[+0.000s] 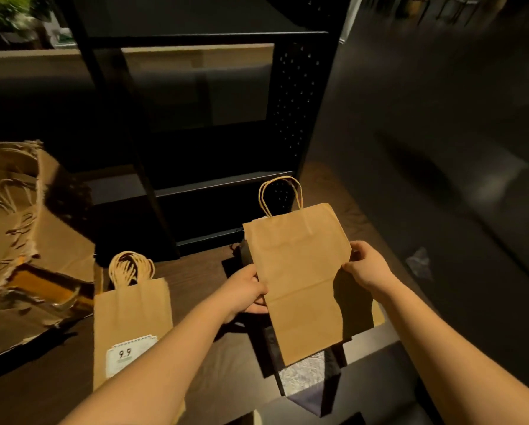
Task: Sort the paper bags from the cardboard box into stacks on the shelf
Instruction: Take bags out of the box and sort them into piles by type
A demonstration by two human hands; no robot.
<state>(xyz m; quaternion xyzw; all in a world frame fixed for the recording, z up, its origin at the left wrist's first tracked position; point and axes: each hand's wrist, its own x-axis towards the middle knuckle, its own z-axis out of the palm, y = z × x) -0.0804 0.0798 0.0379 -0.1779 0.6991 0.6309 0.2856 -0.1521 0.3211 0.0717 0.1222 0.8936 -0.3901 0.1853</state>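
Two hands gripped one flat brown paper bag with twisted handles by its side edges, the left hand pinching the left edge and the right hand the right, holding it above a dark bag on the dark wooden tabletop. Left of it lay a stack of brown bags bearing a white "9.9" label. Further left stood the torn cardboard box holding more bags, with the black metal shelf behind.
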